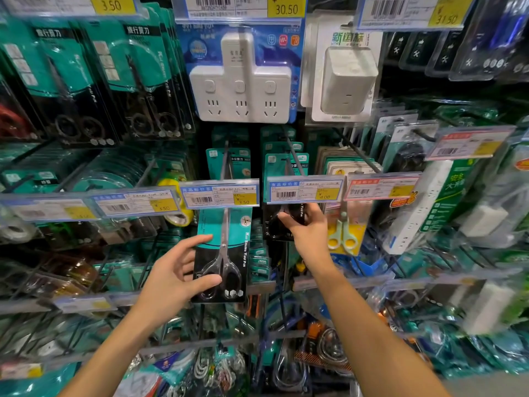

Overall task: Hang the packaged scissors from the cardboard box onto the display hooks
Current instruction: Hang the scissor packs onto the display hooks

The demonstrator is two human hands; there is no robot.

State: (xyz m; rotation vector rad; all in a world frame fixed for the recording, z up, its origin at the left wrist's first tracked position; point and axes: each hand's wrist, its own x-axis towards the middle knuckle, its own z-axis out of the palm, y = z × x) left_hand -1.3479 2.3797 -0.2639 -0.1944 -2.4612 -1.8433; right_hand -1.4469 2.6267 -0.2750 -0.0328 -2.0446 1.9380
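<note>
Bare hands: two, left hand, right hand.
Teal-and-black carded packs of steel scissors, front-facing, upper left: two; more stacked behind, number unclear.
Same kind of teal-and-black scissors pack at the left hand: one.
Dark scissors pack at the right hand: one.
Yellow card with green-handled small scissors: one.
White three-outlet socket adapter in blue packaging: one.
White cube plug adapter in clear blister: one.
Clear plastic price-tag strips in the middle row: six, partly blurred.
</note>
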